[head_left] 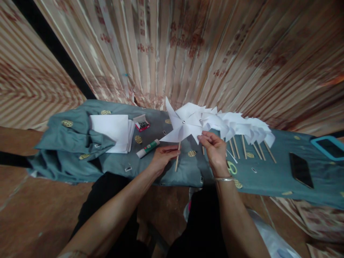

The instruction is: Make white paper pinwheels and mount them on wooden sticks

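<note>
A white paper pinwheel (176, 125) with a small metal pin at its centre faces me above the cloth-covered bench. My left hand (162, 158) is closed around its thin wooden stick (177, 163). The thumb and fingers of my right hand (215, 147) pinch a blade at the pinwheel's right side. Just beyond that hand, more white pinwheels (238, 123) lie overlapped in a row, their sticks pointing toward me. A green and white glue stick (147, 148) lies left of my left hand. Behind it stands a small open red box (142, 123) with dark contents.
At the left is a stack of white paper (110, 130), partly under a fold of the grey-green cloth (72, 143). Yellow-green scissors handles (231, 167) show near my right wrist. A dark phone (301, 170) and a blue-framed device (328, 147) lie at the right. Curtains (161, 46) hang behind.
</note>
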The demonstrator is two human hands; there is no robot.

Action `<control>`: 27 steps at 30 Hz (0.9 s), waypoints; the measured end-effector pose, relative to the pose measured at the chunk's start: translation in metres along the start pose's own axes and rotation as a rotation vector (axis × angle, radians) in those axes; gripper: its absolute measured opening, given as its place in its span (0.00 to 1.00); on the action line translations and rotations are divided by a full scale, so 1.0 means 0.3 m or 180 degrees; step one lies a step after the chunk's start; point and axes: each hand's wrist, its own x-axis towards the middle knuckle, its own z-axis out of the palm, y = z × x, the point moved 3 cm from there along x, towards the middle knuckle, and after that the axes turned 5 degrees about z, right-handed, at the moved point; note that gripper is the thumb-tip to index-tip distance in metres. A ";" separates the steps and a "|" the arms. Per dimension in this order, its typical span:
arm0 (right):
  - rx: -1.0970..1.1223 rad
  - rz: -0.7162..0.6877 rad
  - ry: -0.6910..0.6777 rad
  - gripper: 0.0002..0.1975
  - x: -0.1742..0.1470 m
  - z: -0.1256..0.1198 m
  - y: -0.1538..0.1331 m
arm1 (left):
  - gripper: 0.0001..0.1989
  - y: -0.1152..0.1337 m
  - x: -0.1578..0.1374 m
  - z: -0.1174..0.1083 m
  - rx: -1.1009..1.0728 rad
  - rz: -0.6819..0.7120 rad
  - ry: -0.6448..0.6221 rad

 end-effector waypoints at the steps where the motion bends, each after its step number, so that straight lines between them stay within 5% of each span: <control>1: 0.0072 0.0043 -0.0024 0.16 -0.003 0.004 0.002 | 0.16 0.000 0.001 -0.001 0.0002 0.0006 0.0023; 27: 0.0610 0.0758 -0.0521 0.15 -0.085 0.076 -0.011 | 0.18 0.009 0.002 0.011 -0.0227 0.0070 0.0192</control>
